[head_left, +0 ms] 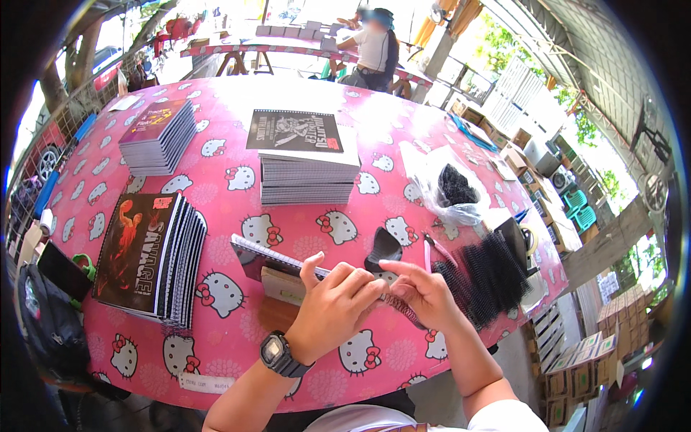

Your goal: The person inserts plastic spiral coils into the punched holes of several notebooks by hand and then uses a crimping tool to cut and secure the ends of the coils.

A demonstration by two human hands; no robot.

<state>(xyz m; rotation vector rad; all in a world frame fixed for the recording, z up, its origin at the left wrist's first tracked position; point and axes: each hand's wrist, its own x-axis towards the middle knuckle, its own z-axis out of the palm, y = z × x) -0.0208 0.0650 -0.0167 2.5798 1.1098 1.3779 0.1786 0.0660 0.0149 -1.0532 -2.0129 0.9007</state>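
Coil in fingers, lettered notebooks beyond

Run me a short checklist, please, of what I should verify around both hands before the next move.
1. Black coil at hand: ok, it shows between the left hand and right hand.
2. Fingers' grip on it: cannot tell, the hands hide the contact.
3. Tilted notebook fully visible: not ok, the left hand covers its right end.
4. Pliers nearby: ok, the pink-handled pliers lie just beyond the right hand.
5. More coils available: ok, a black coil heap lies right of the pliers.
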